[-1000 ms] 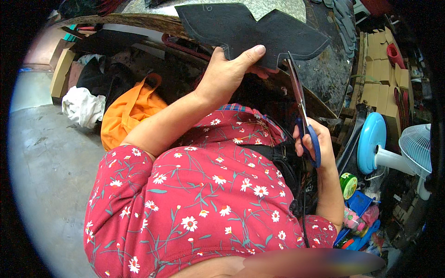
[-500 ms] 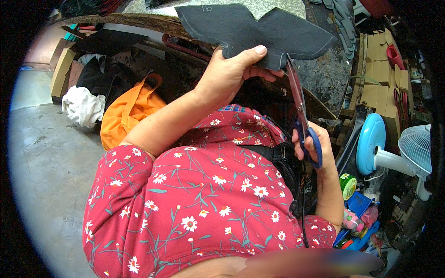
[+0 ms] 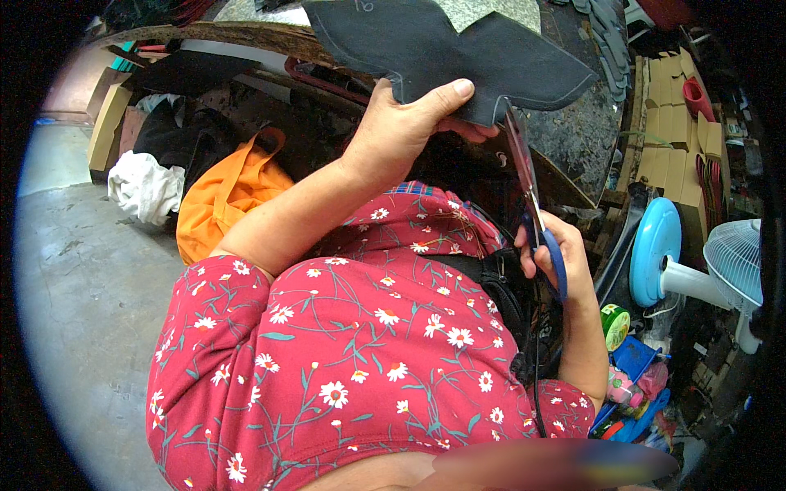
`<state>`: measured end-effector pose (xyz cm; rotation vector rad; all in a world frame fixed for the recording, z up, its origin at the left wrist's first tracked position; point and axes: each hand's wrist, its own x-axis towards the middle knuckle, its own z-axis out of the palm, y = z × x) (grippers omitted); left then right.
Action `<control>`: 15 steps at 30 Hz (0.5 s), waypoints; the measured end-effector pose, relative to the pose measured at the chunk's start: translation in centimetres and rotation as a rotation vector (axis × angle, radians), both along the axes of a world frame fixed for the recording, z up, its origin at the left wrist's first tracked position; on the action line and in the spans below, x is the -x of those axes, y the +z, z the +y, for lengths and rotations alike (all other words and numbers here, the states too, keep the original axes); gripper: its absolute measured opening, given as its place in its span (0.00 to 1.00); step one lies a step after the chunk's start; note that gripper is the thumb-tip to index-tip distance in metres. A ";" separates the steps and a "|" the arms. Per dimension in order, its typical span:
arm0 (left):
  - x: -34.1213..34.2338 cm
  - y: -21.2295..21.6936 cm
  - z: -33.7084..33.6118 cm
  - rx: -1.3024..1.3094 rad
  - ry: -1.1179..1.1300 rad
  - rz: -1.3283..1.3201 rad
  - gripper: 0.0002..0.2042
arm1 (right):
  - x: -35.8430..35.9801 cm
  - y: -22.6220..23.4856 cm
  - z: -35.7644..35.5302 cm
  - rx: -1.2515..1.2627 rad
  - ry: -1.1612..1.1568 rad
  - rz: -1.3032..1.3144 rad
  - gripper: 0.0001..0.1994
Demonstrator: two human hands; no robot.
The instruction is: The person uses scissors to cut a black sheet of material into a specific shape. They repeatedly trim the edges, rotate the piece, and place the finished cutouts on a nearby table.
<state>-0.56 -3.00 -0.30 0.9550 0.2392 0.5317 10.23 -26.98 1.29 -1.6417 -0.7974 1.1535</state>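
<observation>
The gray floor (image 3: 90, 278) spreads out on your left side, and your red shirt (image 3: 352, 352) with its white flowers fills the middle of the view. In front of you is a dark, worn table (image 3: 573, 155), with a pale speckled slab (image 3: 520, 10) at its far part. The big black flat piece (image 3: 458, 61) is up at the top, held out over the table's near side, with a thin pale line drawn along its edge. I cannot tell if the piece touches the table. Tan boxes (image 3: 667, 139) stand in a row on your right, and near them is a fan (image 3: 733, 258) with a blue round base. An orange bag (image 3: 229, 200) sits by your left arm, with a crumpled white cloth (image 3: 146, 186) just beside it. Your scissors (image 3: 532, 196) point away from you, with their tips at the little corner in the near edge of the black piece. I cannot tell if the 2 blades are biting into it. Your left hand (image 3: 401, 123) pinches that near edge, with the thumb on top and fingers underneath. Your right hand (image 3: 575, 258) is curled around the dark blue handles of the scissors. Smallest of all, a round green tub (image 3: 614, 327) is near your right forearm.
</observation>
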 end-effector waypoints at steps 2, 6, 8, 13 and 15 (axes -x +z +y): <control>0.1 0.0 0.1 -0.053 0.021 0.013 0.10 | 0.1 0.2 0.1 0.027 -0.022 0.043 0.08; 0.2 -0.1 0.2 -0.043 0.025 0.011 0.09 | 0.2 0.3 0.2 0.049 0.002 -0.033 0.06; 0.2 0.0 0.2 -0.002 0.021 0.005 0.10 | 0.3 0.3 0.2 0.021 -0.008 0.026 0.06; 0.2 0.1 0.1 -0.005 0.028 -0.010 0.10 | 0.3 0.3 0.3 0.041 0.005 -0.026 0.05; 0.3 0.2 0.2 -0.061 0.037 0.004 0.10 | 0.2 0.5 0.2 0.074 0.010 -0.019 0.05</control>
